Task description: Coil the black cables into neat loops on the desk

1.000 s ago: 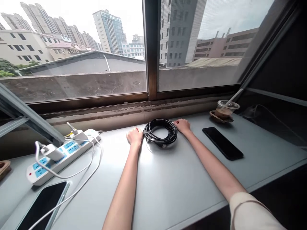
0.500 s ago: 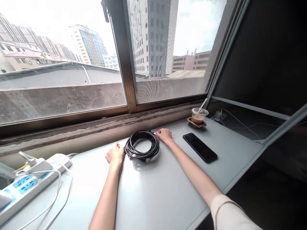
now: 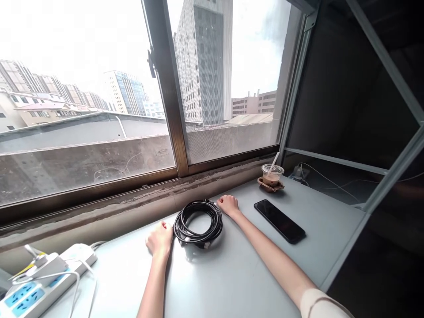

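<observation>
Vs. the frames just before, my cam view has swung R and tilted up: more sky and window, and the desk (image 3: pixel 212 282) sits lower in my pic than half a sec ago. The phone that lay by the power strip (image 3: pixel 79 255) a sec ago is now out of view, and the strip is cut off by the L edge. Hands and coil keep about the same places relative to each other.

My L hand (image 3: pixel 160 239) is a closed fist on the desk, fingers curled in, thumb side up, just beside the coil's L side. My R hand (image 3: pixel 228 204) is also closed, fingers folded under, by the coil's upper R edge. No spread in either, and I see nothing pinched. Can't tell if either one actually touches the coil.

The black cable coil (image 3: pixel 216 224) lies flat on the desk btwn the two fists, near the window-side edge. Several glossy loops wound in a rough ring w/ an open middle; small light-coloured connector ends show at its lower rim, and a dark bit sticks up at the top.

R of my R forearm: black smartphone (image 3: pixel 280 221), screen up and dark, set diagonally. Past it, a lidded plastic cup (image 3: pixel 272 176) w/ straw and brownish drink, in a brown carrier (image 3: pixel 270 186).
</observation>
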